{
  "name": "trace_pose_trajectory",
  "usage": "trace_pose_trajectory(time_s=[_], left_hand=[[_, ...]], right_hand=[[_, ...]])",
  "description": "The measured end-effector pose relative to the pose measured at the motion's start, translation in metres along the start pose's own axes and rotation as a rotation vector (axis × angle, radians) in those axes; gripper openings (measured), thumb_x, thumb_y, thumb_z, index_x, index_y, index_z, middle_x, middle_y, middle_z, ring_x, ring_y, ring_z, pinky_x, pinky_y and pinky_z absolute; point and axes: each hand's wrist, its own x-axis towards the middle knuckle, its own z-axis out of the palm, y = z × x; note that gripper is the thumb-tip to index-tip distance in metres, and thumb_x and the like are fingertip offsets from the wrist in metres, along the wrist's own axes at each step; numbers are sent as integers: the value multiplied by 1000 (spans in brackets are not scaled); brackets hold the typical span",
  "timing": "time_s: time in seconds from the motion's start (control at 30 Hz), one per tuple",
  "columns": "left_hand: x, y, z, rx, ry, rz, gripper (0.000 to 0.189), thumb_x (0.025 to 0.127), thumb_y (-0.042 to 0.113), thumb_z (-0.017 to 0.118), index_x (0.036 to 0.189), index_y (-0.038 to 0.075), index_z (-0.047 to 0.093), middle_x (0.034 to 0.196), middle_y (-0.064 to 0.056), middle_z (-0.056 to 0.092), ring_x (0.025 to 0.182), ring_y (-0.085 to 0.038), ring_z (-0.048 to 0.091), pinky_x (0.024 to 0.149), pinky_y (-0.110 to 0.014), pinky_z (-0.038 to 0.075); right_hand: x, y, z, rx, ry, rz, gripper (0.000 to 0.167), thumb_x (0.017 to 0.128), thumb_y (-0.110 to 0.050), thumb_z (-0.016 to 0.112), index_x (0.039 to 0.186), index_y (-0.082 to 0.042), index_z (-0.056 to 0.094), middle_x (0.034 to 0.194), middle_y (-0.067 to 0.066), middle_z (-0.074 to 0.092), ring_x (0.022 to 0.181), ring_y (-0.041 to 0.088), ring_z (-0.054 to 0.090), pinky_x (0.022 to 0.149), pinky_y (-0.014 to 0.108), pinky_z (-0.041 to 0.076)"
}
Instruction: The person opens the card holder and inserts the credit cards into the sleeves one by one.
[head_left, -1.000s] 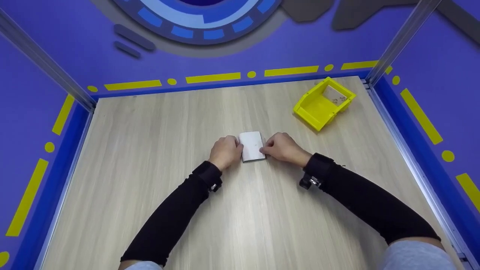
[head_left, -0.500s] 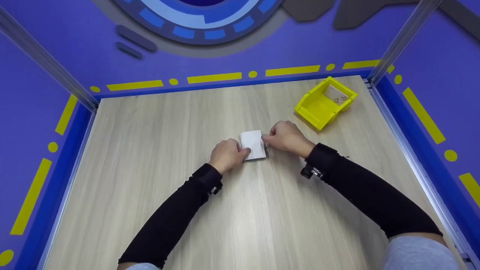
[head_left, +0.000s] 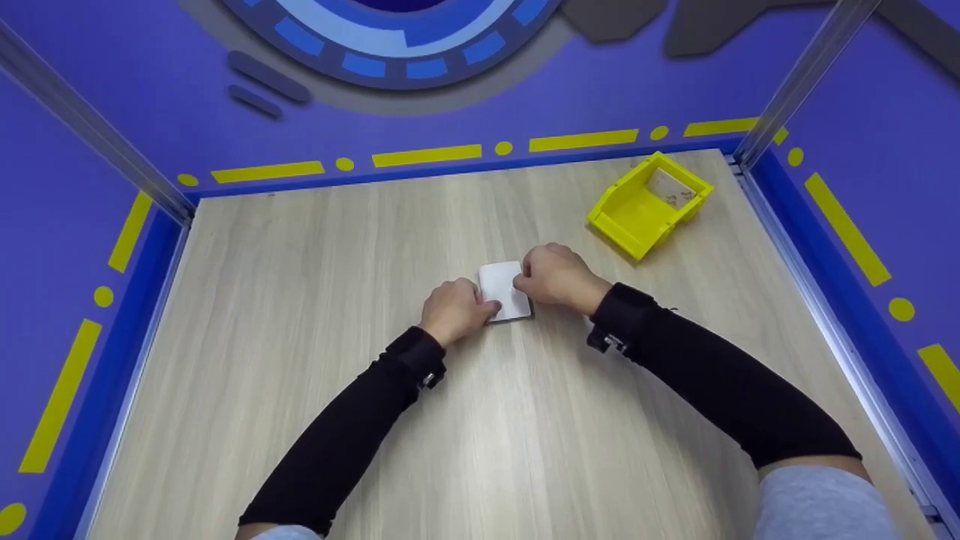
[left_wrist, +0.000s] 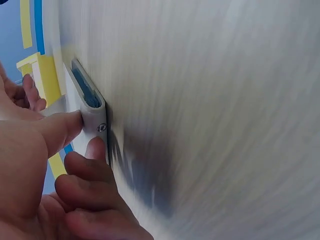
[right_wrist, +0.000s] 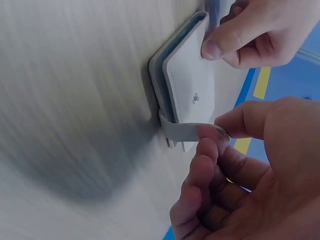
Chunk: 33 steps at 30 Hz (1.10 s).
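Note:
A small white wallet (head_left: 504, 292) lies folded on the wooden table in the head view. My left hand (head_left: 452, 311) holds its left side, thumb on the cover and a finger against the spine, as the left wrist view shows. On the wallet's right side, my right hand (head_left: 559, 277) pinches the end of a narrow closing strap (right_wrist: 185, 131) between thumb and index finger. The strap curves up from the wallet's edge, its end raised off the cover. A small round metal snap (right_wrist: 195, 98) shows on the cover. Blue-grey lining (left_wrist: 85, 85) is visible between the folded sides.
A yellow open-front bin (head_left: 634, 217) stands at the table's back right, with a pale panel bearing brown marks inside. Blue-purple walls (head_left: 420, 127) with yellow dashes enclose the table's back and sides. Metal posts rise at both back corners.
My right hand moved up along the wallet's right edge, then left over its cover with the strap. The left thumb came onto the wallet's cover. The yellow bin has stayed put.

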Motion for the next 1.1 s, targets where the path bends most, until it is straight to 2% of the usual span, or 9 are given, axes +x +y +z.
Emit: trace_pose_trajectory(time_s=[0.1, 0.23, 0.37, 0.77, 0.97, 1.1], left_hand=[[0, 0, -1, 1, -10, 0, 47, 98, 41, 78, 66, 20, 52, 66, 6, 52, 61, -16, 49, 55, -33, 36], [0, 0, -1, 10, -13, 9, 49, 98, 42, 78, 63, 22, 51, 63, 7, 51, 58, -14, 48, 53, -32, 34], [0, 0, -1, 22, -2, 10, 50, 97, 45, 79, 63, 23, 51, 64, 7, 51, 60, -15, 48, 54, -32, 35], [0, 0, -2, 49, -6, -9, 46, 98, 48, 79, 68, 20, 57, 72, 3, 58, 66, -18, 54, 59, -33, 38], [-2, 1, -2, 48, 3, -4, 44, 99, 49, 79, 73, 19, 61, 76, 1, 61, 70, -19, 57, 61, -34, 40], [-2, 1, -3, 45, 8, 0, 44, 98, 47, 80, 72, 18, 59, 75, 1, 60, 70, -20, 56, 60, -35, 40]], right_hand=[[2, -10, 6, -108, 15, -52, 33, 99, -29, 66, 73, -9, 65, 79, 8, 62, 76, 28, 57, 71, 45, 51], [5, -20, 17, -242, 27, -111, 30, 100, -26, 65, 83, -2, 71, 90, 16, 72, 82, 34, 68, 78, 56, 60], [7, -26, 24, -322, 13, -118, 30, 101, -24, 65, 96, 2, 78, 98, 21, 78, 90, 39, 76, 81, 58, 64], [8, -34, 23, -390, -74, -89, 32, 105, -25, 63, 106, 2, 79, 102, 19, 78, 93, 36, 76, 83, 55, 65], [8, -36, 22, -412, -84, -109, 30, 105, -24, 64, 111, 3, 78, 105, 20, 77, 95, 37, 76, 84, 55, 65], [8, -37, 22, -427, -104, -127, 26, 104, -20, 64, 108, 2, 78, 104, 19, 77, 93, 35, 75, 84, 54, 65]])
